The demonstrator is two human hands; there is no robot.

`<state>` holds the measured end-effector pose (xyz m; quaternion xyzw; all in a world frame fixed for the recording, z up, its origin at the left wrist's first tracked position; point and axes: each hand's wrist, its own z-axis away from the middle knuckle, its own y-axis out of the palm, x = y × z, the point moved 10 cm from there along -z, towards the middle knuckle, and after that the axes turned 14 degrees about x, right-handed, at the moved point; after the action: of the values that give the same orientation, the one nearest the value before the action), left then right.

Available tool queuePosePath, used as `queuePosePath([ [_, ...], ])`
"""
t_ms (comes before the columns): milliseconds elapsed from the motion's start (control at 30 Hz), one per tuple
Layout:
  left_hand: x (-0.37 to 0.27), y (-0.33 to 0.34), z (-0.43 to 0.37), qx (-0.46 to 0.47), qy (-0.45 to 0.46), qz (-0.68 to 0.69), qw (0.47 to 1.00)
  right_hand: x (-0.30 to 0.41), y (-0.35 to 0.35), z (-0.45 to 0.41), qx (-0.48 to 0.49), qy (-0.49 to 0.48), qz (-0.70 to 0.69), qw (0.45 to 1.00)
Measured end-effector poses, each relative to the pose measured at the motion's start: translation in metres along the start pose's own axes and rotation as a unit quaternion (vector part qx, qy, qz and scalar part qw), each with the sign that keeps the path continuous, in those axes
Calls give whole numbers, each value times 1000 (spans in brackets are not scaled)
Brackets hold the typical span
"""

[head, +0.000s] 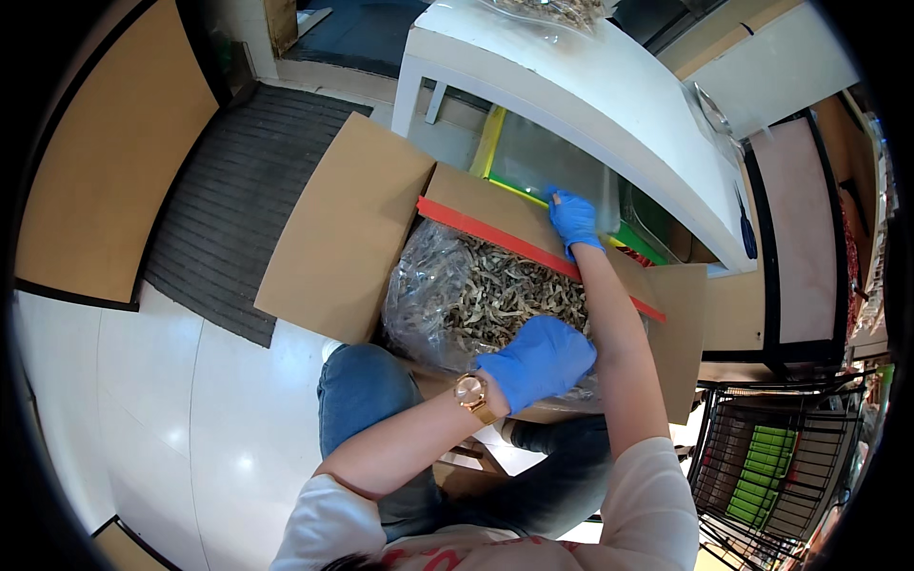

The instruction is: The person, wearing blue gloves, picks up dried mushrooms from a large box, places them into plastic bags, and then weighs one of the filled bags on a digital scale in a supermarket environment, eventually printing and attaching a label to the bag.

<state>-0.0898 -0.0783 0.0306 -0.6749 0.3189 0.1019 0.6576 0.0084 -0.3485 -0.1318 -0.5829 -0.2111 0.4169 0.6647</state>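
Note:
A cardboard box [335,221] with raised flaps, one edged in red tape, stands before my knees. Inside it, a clear plastic bag [428,285] lies around a heap of small dried fish or similar dried pieces [500,292]. My left hand [537,360], in a blue glove and with a gold watch at the wrist, is curled over the near right part of the heap; its fingertips are hidden. Beyond the red-edged flap, my right hand [573,218], also gloved in blue, is curled at the flap's outer side; what its fingers hold cannot be told.
A white table [543,78] stands beyond the box, with a plastic bag of dried pieces [557,14] on top and dark-handled scissors [746,228] at its right edge. Clear bins [557,157] sit beneath it. A black wire cart [778,457] is at right, a dark ribbed mat [243,193] at left.

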Motion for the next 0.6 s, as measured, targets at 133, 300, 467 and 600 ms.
queuePosePath([
  [133, -1, 6, -4, 10, -5, -15, 1000, -13, -15, 14, -46, 55, 4, 997],
  [300, 3, 10, -4, 19, -16, -54, 998, -16, -69, 69, -138, 37, -68, 987],
  [467, 6, 24, -3, 24, -33, -35, 999, -46, -111, 153, -218, -71, -291, 929],
  [600, 6, 57, 2, 125, -66, -64, 988, -66, -127, 251, -267, -17, -584, 766],
])
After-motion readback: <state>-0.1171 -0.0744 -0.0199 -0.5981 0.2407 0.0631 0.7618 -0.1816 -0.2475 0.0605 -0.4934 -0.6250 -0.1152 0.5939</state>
